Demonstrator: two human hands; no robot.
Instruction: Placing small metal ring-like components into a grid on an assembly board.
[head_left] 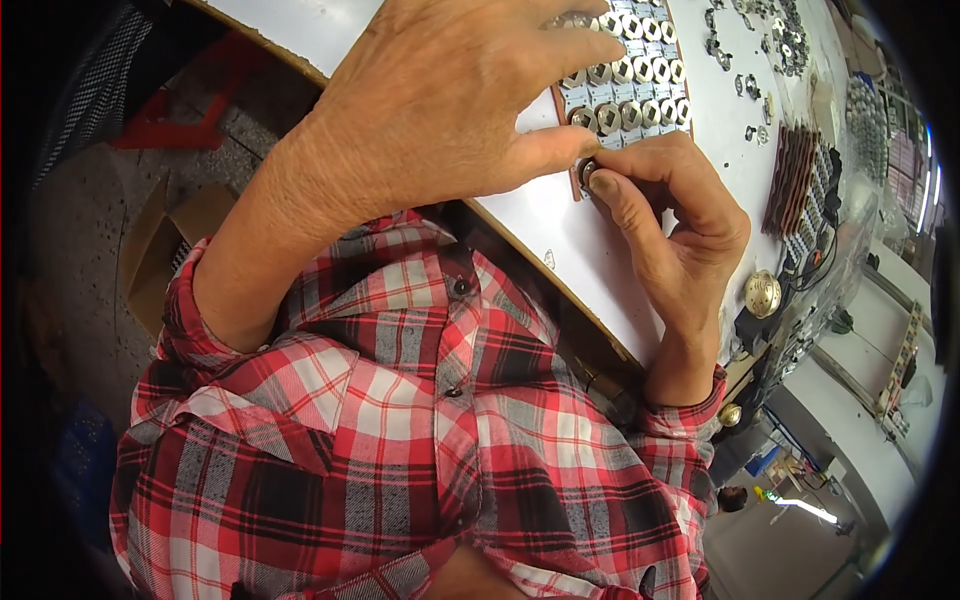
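My left hand (430, 110) reaches across a board (686, 75) with brown edges on the white table. Its fingers are spread over the board and partly cover it; its thumb points at the near corner. Rows of silver round metal parts (630, 116) with dark square centres sit on the board. At that same corner my right hand (685, 210) pinches a small dark round part (588, 174) between thumb and forefinger. The part lies at or just above the board; I cannot tell whether it touches. The tips of both hands nearly meet there.
Loose small metal parts (785, 45) lie scattered on the white table (590, 265) at the far right. Brown strips (788, 180) stand stacked beyond my right hand, near a gold-coloured dome (762, 293) and dark cables. A cardboard box (150, 250) and a red stool (175, 125) are at lower left.
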